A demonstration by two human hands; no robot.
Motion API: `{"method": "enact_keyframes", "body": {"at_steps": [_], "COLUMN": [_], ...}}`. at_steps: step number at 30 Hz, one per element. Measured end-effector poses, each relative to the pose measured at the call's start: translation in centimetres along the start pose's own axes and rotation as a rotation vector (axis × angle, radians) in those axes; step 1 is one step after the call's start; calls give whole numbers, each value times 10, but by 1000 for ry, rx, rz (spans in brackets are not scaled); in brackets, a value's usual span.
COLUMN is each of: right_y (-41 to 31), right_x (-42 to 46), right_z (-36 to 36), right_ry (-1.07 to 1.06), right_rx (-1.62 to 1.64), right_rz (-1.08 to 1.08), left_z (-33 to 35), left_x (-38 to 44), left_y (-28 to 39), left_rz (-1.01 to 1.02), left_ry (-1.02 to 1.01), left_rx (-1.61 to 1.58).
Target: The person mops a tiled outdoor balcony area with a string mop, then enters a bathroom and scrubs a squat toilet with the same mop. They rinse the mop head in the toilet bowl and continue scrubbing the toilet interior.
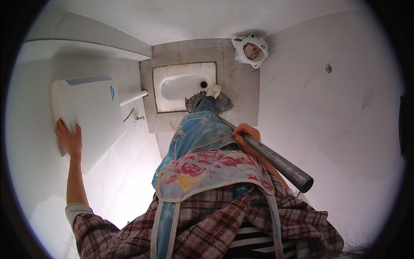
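My left hand (pixel 69 137) rests with fingers apart on the side of a white plastic toilet cistern (pixel 93 119) on the left wall. My right hand (pixel 247 132) is closed around the grey pole of a mop (pixel 278 160), whose upper end points toward the lower right. The grey mop head (pixel 224 104) lies on the floor beside the near right corner of a white squat toilet (pixel 184 84). My shoe (pixel 213 91) is at the mop head, near the toilet's drain hole. The lower part of the pole is partly hidden by my floral apron (pixel 207 168).
A white waste bin (pixel 237 51) with an animal-shaped rim holds crumpled paper in the far right corner. Below the cistern are a white pipe (pixel 134 98) and a small valve (pixel 139 118) with a hose. Tiled walls stand close on both sides.
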State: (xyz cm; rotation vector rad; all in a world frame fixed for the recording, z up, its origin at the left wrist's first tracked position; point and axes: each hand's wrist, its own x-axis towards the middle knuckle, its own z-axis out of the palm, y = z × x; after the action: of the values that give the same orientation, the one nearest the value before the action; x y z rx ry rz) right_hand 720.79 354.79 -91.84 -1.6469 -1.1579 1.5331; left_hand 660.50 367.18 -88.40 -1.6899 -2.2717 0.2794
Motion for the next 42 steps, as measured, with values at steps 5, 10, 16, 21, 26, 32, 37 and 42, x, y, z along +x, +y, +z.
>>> {"method": "enact_keyframes", "body": {"at_steps": [5, 10, 16, 21, 26, 32, 37, 42], "right_y": [-6, -13, -14, -6, -8, -3, -5, -5], "right_x": [14, 17, -1, -12, -15, -9, -6, 2], "right_z": [-11, -9, 6, 29, 48, 55, 58, 60], "right_ry": [3, 13, 61, 82, 84, 64, 78, 97], "right_rx": [-28, -28, -95, -126, -83, -64, -63, -53], "right_rz": [26, 36, 90, -28, -99, -105, -77, -67], "left_z": [-2, 1, 4, 1, -1, -2, -2, -8], "left_x": [-3, -4, -2, -1, 0, 0, -1, -4], "left_y": [-1, -7, -4, 4, 7, 8, 6, 6], "left_rz": [-31, -15, 41, 4, -8, -20, -23, -3], "left_ry": [-40, -33, 30, -5, -4, -13, -20, -29], "left_rx": [11, 51, 25, 23, -24, -47, -66, -97]}}
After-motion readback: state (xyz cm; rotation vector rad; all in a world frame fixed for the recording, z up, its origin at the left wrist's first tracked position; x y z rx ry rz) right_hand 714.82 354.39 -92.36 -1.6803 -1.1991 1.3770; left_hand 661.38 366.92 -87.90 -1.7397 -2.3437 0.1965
